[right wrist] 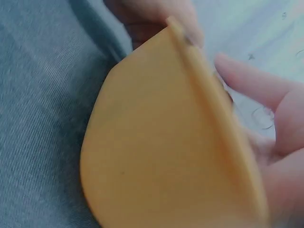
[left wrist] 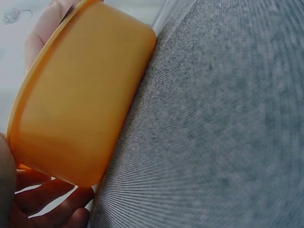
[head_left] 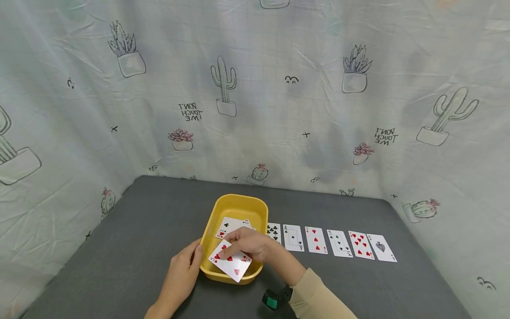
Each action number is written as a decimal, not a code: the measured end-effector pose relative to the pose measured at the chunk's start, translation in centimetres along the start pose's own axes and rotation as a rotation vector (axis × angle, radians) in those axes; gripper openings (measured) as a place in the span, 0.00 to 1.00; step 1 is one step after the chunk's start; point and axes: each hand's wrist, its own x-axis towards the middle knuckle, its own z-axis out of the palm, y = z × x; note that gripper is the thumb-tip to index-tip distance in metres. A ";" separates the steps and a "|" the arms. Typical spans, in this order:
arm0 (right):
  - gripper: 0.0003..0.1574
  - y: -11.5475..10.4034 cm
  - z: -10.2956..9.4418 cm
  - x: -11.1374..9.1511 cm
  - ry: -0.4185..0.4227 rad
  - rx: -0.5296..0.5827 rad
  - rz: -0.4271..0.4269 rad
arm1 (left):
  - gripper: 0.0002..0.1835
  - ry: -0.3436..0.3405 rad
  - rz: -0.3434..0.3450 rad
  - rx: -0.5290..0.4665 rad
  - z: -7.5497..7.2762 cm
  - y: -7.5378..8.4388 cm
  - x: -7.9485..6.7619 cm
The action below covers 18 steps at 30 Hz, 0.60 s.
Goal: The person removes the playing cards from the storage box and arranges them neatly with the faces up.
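My left hand (head_left: pixel 180 271) grips the near left corner of a yellow plastic basin (head_left: pixel 206 237), its thumb by the rim and its fingers against the outer wall. Over the near end of the basin, my right hand (head_left: pixel 249 243) pinches a five of hearts (head_left: pixel 235 267), face up, with the thumb on its face. Beneath and beyond that hand, other playing cards (head_left: pixel 230 224) lie overlapping inside the basin, partly hidden. From the left wrist, the basin's outer wall (left wrist: pixel 85 95) fills much of the view; the right wrist view shows the right thumb (right wrist: pixel 251 83) above the rim.
Right of the basin, several face-up cards lie in a slanting row on the dark grey table (head_left: pixel 131 248), from a club card (head_left: pixel 273 231) partly behind the basin to an ace of spades (head_left: pixel 381 248). A cactus-print curtain (head_left: pixel 271 110) stands behind the table.
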 end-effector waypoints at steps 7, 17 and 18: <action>0.17 -2.1 -0.1 -3.0 0.258 0.115 -0.121 | 0.23 -0.007 0.001 -0.020 -0.1 0.0 -0.1; 0.21 -2.9 -2.6 -9.2 0.545 0.063 -0.179 | 0.25 -0.037 -0.037 -0.013 0.1 0.3 0.1; 0.21 -2.7 -2.9 -9.7 0.569 0.050 -0.183 | 0.25 -0.039 -0.039 -0.012 0.1 0.3 0.1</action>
